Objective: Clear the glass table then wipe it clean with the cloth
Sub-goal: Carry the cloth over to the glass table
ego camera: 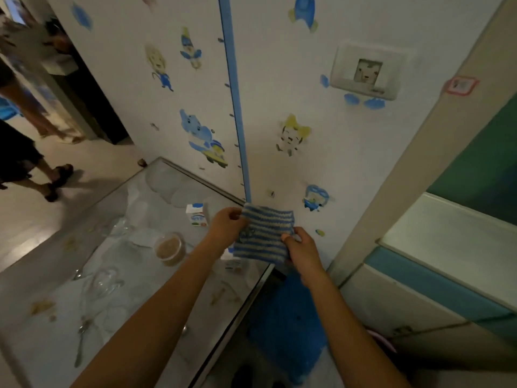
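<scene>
Meanwhile both hands' fingers pinch striped cloth (pixel 264 233), left hand (pixel 228 226), right hand (pixel 303 252), tub (pixel 169 247) of brown powder on glass table (pixel 42 275)

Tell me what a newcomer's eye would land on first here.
First, the blue-and-white striped cloth held up at centre, the left hand pinching its upper left corner and the right hand its lower right edge. Next, the glass table below left, not yet cleared: a round tub, a small carton and a spoon lie on it.
</scene>
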The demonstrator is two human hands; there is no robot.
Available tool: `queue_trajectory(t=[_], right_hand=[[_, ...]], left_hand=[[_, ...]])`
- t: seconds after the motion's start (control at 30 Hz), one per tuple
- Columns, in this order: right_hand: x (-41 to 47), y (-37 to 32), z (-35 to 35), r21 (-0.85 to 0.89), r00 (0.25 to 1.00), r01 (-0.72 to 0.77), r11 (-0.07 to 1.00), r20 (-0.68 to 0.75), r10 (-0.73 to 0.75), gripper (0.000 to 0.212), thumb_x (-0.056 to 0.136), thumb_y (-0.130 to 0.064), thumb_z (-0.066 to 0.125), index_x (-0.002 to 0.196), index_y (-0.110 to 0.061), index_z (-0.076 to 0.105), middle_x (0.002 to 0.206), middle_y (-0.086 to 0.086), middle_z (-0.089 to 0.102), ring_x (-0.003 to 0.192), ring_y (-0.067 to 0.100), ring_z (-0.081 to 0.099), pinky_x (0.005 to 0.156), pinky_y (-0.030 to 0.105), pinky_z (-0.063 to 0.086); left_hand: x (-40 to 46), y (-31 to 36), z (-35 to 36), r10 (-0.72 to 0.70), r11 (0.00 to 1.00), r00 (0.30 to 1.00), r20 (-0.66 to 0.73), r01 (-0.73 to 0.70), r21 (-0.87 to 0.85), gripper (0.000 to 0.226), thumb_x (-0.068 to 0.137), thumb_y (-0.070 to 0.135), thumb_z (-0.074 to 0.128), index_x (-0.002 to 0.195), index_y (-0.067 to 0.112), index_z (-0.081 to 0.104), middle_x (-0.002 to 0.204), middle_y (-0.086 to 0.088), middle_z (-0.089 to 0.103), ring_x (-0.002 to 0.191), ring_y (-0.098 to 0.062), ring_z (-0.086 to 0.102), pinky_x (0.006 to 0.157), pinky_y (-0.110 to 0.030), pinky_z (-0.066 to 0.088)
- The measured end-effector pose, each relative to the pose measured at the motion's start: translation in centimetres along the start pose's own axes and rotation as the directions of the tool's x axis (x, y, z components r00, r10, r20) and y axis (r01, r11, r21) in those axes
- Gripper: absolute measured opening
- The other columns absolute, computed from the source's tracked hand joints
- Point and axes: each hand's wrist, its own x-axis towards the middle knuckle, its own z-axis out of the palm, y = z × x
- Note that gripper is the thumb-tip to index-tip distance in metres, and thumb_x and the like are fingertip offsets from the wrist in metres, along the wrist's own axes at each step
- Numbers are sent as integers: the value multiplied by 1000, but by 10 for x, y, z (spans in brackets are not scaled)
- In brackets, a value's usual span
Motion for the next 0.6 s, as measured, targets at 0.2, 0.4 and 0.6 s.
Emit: queue_trajectory(t=[0.2,0.4,0.6], right_hand=[[73,17,8,12,986,-101,995,-131,102,3,96,-24,57,96,-24,60,100,9,70,83,23,69,61,33,55],[149,62,21,-78,955,-218,973,-223,196,22,95,-25,58,115,-17,60,110,6,64,87,18,64,58,24,54],[196,112,37,-97,925,-314,944,-256,281,13,93,-24,59,89,-35,60,95,-1,65,91,26,66,83,51,57]], left_hand=[[89,-14,20,41,999,997,73,-42,7,5,96,17,60,98,21,63,84,-3,64,75,-18,61,65,-29,50],[173,-59,38,-41,998,984,174,33,45,19,93,21,66,110,12,66,94,-9,68,78,-25,64,69,-40,53],[225,-115,57,-120,990,965,233,99,98,7,96,18,60,102,19,63,88,-3,67,79,-20,64,72,-32,52]])
